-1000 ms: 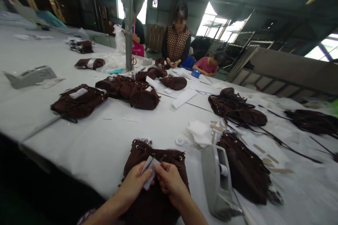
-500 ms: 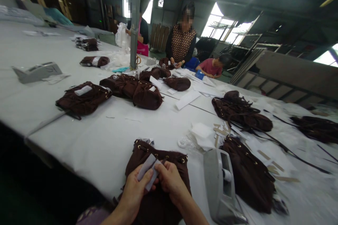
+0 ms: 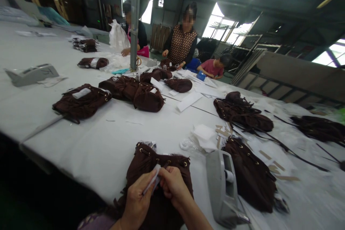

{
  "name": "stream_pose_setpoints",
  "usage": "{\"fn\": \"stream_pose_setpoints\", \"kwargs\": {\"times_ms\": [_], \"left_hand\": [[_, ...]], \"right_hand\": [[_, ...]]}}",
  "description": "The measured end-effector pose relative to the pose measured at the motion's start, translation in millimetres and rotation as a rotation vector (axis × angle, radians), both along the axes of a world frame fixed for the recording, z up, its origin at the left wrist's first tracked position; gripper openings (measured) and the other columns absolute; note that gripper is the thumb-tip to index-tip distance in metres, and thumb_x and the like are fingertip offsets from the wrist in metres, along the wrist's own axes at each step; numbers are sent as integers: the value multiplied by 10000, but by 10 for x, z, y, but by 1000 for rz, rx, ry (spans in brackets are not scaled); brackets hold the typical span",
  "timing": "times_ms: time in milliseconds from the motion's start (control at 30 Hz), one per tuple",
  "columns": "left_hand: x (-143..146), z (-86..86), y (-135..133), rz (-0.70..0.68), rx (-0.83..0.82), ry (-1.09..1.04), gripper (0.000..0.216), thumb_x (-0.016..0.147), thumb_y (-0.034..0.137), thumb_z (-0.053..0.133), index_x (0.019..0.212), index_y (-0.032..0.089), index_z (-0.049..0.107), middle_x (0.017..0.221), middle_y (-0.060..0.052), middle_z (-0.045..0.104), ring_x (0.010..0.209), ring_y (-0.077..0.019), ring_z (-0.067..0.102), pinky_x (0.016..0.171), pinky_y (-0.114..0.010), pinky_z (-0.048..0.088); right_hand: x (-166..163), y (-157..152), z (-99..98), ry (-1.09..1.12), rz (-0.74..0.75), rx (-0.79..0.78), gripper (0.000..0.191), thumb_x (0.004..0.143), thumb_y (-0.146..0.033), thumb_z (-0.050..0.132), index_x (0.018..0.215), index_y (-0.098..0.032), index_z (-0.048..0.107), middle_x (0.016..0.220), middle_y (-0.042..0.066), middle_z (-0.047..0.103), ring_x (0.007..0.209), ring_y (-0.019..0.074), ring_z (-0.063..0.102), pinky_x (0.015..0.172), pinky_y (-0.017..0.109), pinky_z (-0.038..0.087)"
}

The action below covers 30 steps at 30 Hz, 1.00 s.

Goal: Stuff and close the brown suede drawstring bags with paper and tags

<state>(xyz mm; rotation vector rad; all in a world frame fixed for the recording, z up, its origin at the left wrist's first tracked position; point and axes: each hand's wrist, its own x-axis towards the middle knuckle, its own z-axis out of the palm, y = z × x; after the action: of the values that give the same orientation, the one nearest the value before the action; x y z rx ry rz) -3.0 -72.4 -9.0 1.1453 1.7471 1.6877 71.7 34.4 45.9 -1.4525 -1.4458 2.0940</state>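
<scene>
A dark brown drawstring bag [image 3: 137, 163] with gold eyelets lies on the table in front of me. Over its upper part, my left hand [image 3: 138, 196] pinches a folded strip of white paper [image 3: 152, 180], seen nearly edge-on. My right hand [image 3: 174, 183] closes its fingertips on the strip's right edge, beside the left thumb. Part of the strip is hidden behind the fingers. A grey tape dispenser [image 3: 222, 187] stands just right of the bag, and another brown bag [image 3: 249, 172] lies beyond it.
More brown bags [image 3: 134, 93] lie across the white table [image 3: 107, 154]. Another tape dispenser [image 3: 32, 74] stands at the left. Cardboard strips [image 3: 287, 178] and paper scraps [image 3: 205, 134] litter the right side. A metal post [image 3: 134, 25] rises midway; co-workers [image 3: 183, 39] are on the far side.
The white paper strip has turned from showing its flat face to nearly edge-on, both hands still on it. A co-worker behind the post has lowered a hand to the table.
</scene>
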Motion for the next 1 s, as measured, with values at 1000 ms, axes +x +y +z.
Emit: {"fn": "stream_pose_setpoints", "kwargs": {"times_ms": [1000], "left_hand": [[-2, 351, 158, -189, -286, -944, 361, 787, 493, 590, 814, 137, 538, 684, 7, 534, 542, -60, 456, 488, -168, 364]], "right_hand": [[110, 13, -143, 142, 99, 111, 456, 674, -577, 655, 651, -141, 522, 379, -66, 468, 259, 22, 296, 261, 151, 177]]}}
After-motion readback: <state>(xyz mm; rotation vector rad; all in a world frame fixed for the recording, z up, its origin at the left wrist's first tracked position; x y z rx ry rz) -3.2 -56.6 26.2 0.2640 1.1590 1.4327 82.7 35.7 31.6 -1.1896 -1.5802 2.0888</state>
